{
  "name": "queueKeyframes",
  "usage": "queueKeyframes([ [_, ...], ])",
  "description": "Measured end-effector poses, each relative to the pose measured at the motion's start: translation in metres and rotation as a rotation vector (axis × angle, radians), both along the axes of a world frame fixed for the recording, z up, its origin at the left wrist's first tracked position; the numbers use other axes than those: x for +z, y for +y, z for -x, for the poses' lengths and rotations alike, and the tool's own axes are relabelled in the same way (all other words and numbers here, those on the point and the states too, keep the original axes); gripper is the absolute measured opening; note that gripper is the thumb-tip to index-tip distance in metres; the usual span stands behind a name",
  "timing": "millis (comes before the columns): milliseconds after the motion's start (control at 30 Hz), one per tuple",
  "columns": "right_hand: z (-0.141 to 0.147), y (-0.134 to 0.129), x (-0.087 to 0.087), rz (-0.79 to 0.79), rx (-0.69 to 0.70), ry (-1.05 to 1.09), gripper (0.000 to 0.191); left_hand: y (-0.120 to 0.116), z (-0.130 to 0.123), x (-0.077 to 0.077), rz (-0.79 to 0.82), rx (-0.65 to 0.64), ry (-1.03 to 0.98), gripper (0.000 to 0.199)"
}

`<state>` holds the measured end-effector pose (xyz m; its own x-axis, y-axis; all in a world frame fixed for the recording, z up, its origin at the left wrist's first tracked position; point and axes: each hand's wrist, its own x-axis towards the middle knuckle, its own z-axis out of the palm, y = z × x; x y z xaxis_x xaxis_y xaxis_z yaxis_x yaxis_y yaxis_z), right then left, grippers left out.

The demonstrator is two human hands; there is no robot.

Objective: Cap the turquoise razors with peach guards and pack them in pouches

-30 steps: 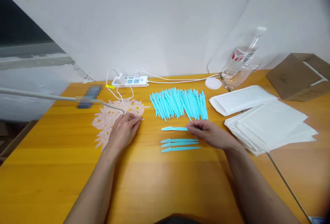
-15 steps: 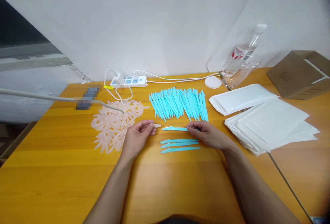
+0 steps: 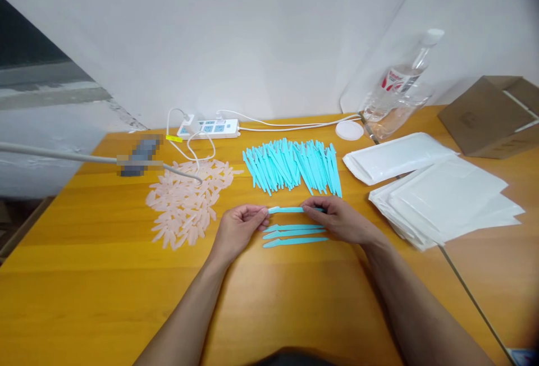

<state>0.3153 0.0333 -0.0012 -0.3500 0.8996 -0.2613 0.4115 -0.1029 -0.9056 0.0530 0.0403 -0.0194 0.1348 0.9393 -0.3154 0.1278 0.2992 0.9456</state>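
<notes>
My right hand (image 3: 337,217) pinches the handle of a turquoise eyebrow razor (image 3: 288,209), held level with its blade end to the left. Closed at that blade end, my left hand (image 3: 242,228) has its thumb and fingertips around a small pale blade cap, now mostly hidden by the fingers. Just below, several turquoise razors (image 3: 295,241) lie side by side on the table. Behind my hands spreads a pile of turquoise razors (image 3: 290,167). Left of my left hand is a loose heap of pale pink blade caps (image 3: 185,203).
A white power strip (image 3: 214,129) with cables and a blurred dark object (image 3: 141,155) are at the back left. On the right are white plastic packets (image 3: 446,200), a clear bottle (image 3: 396,82), a round lid (image 3: 349,129) and a cardboard box (image 3: 484,116). A grey cable crosses over the caps.
My left hand has moved right, bringing the blade cap from a short gap away to the razor's blade end. My right hand stays nearly in place, still holding the razor.
</notes>
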Motion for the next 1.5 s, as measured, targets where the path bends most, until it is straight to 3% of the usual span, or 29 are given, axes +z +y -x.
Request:
queueKeyframes([
  [67,0.005,-0.001,0.0,-0.113,0.017,-0.077,0.031,-0.001,0.002,0.0,-0.104,-0.077,0.137,0.03],
  [200,0.014,-0.003,-0.002,-0.396,0.107,-0.272,0.031,-0.001,0.01,0.004,-0.501,-0.324,0.474,0.017],
  [333,0.018,-0.005,-0.006,-0.463,0.083,-0.319,0.028,-0.006,0.01,0.007,-0.719,-0.398,0.638,0.018],
  [400,0.018,-0.007,-0.008,-0.453,0.052,-0.318,0.025,-0.011,0.003,0.006,-0.794,-0.454,0.659,0.036],
  [467,0.019,-0.006,-0.008,-0.452,-0.022,-0.351,0.023,-0.016,-0.006,0.003,-0.861,-0.587,0.681,0.05],
  [533,0.022,0.001,-0.007,-0.475,-0.172,-0.421,0.023,-0.02,-0.013,0.0,-0.901,-0.721,0.721,0.048],
  [633,0.029,0.026,-0.002,-0.511,-0.396,-0.556,0.027,-0.024,-0.017,-0.005,-0.91,-0.809,0.764,0.042],
  [700,0.037,0.049,0.001,-0.498,-0.437,-0.647,0.034,-0.026,-0.016,-0.006,-0.901,-0.825,0.766,0.042],
  [833,0.05,0.088,0.001,-0.399,-0.407,-0.775,0.034,-0.027,-0.013,0.0,-0.902,-0.812,0.706,0.047],
  [933,0.052,0.098,0.001,-0.361,-0.411,-0.775,0.028,-0.018,-0.004,0.007,-0.918,-0.69,0.634,0.049],
  [1100,0.034,0.075,0.013,-0.357,-0.426,-0.678,0.028,0.012,0.05,0.017,-0.841,-0.277,0.676,0.035],
  [1200,0.016,0.047,0.016,-0.313,-0.402,-0.38,0.026,0.028,0.09,0.021,-0.736,-0.062,0.808,0.032],
  [1267,0.006,0.028,0.015,-0.207,-0.288,-0.156,0.027,0.035,0.107,0.024,-0.658,-0.063,0.93,0.03],
  [1333,0.0,0.015,0.013,-0.079,-0.13,-0.01,0.029,0.038,0.112,0.029,-0.59,-0.145,1.038,0.029],
  [1500,0.001,0.003,0.009,-0.036,0.062,-0.039,0.032,0.038,0.093,0.037,-0.452,-0.205,1.255,0.024],
])
